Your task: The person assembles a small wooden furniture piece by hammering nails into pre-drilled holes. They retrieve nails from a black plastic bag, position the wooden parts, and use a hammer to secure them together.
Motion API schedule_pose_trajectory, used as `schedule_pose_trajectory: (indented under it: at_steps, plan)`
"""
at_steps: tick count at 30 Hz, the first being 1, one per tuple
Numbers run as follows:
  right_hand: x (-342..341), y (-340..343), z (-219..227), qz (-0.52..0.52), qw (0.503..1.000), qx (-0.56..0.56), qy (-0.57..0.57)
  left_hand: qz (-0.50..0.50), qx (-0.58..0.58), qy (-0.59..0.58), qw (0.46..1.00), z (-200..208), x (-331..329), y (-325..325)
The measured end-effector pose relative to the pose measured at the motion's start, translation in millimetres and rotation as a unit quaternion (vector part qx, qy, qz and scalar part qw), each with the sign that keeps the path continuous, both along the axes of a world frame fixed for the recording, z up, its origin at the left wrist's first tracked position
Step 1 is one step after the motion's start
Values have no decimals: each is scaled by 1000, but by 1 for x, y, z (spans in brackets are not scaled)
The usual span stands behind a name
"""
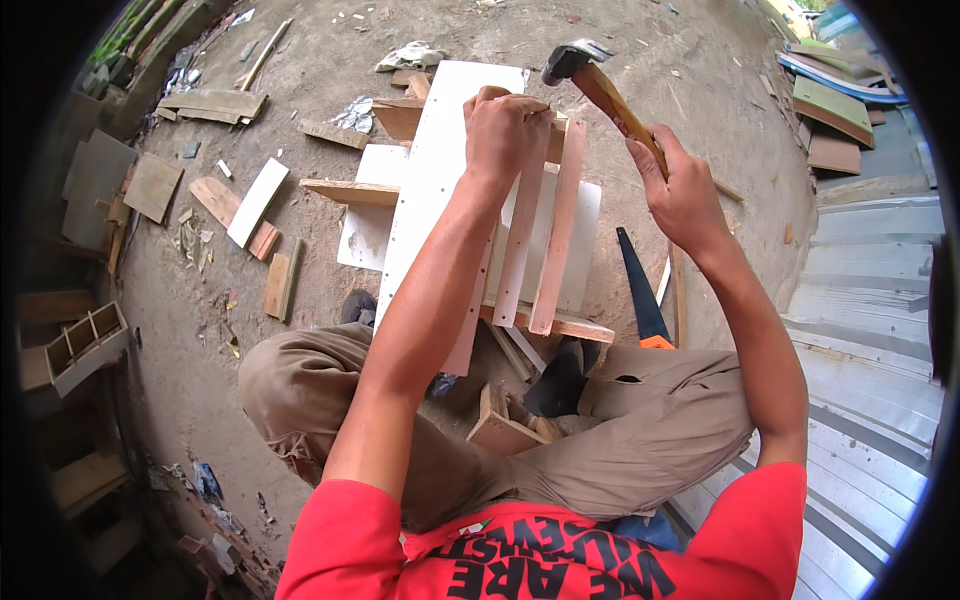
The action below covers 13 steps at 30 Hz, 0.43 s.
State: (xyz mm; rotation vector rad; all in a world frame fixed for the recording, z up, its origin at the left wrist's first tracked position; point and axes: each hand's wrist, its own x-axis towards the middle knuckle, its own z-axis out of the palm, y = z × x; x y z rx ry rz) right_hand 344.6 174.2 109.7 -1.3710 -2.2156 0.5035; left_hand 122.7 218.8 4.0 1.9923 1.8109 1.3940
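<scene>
My right hand [684, 190] is wrapped round the wooden handle of a claw hammer [612, 100], its dark metal head raised near the far end of a wooden frame. My left hand [505, 135] is closed in a pinch at the far end of a narrow slat [522, 225]; what the fingertips hold is too small to make out. A second slat [560, 230] runs alongside to the right. Under my left forearm lies a long white board [425, 190] with nail heads along it. A wooden crosspiece [565, 324] supports the slats' near ends.
A handsaw [642, 290] with an orange handle lies right of the frame. Scrap boards [258, 205] are scattered on the dirt ground to the left. Corrugated metal sheets [865, 300] line the right side. A small wooden piece [500, 430] sits between my crossed legs.
</scene>
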Motion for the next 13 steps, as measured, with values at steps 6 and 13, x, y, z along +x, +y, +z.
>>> schedule_pose_trajectory:
  at_steps: [6,13]
  plan:
    - [1,0,-2,0,999,-27,-21,6,-15,3,1000,-1,3,1]
    - [2,2,-4,-8,998,-45,-45,7,-29,-3,1000,3,2,-1]
